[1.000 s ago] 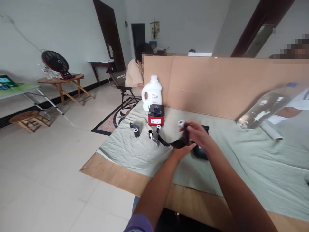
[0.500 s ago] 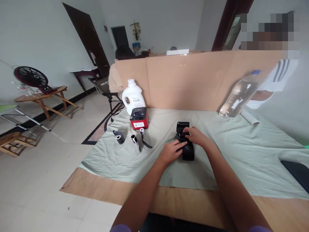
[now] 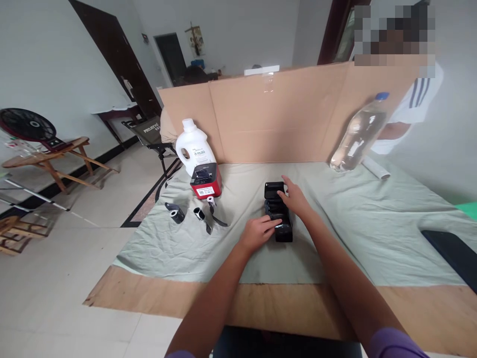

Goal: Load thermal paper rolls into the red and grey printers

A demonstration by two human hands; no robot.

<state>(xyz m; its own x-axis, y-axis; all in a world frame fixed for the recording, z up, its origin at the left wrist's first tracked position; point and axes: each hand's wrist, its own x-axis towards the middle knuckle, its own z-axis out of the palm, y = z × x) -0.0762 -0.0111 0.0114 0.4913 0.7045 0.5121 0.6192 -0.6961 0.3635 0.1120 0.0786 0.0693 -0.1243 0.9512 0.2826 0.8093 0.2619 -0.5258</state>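
Note:
A small black printer (image 3: 276, 189) lies on the grey-green cloth (image 3: 354, 223) in the middle of the table. My left hand (image 3: 256, 232) pinches its near end, thumb on top and fingers curled at the side. My right hand (image 3: 295, 197) lies flat across the far part by the raised lid, fingers stretched out. A red and black printer (image 3: 206, 182) stands to the left, in front of a white jug (image 3: 194, 144). Beside it lie three small paper rolls (image 3: 175, 213), some trailing black strips.
A cardboard wall (image 3: 283, 119) closes the back of the table. A clear plastic bottle (image 3: 357, 133) leans at the back right beside a white tube (image 3: 377, 168). A dark object (image 3: 451, 251) lies at the right edge. A person in a white shirt (image 3: 417, 99) stands behind the wall.
A second ago my hands held a white roll with a black strip above the table. Both have come down onto the black printer, and my view has swung right and down.

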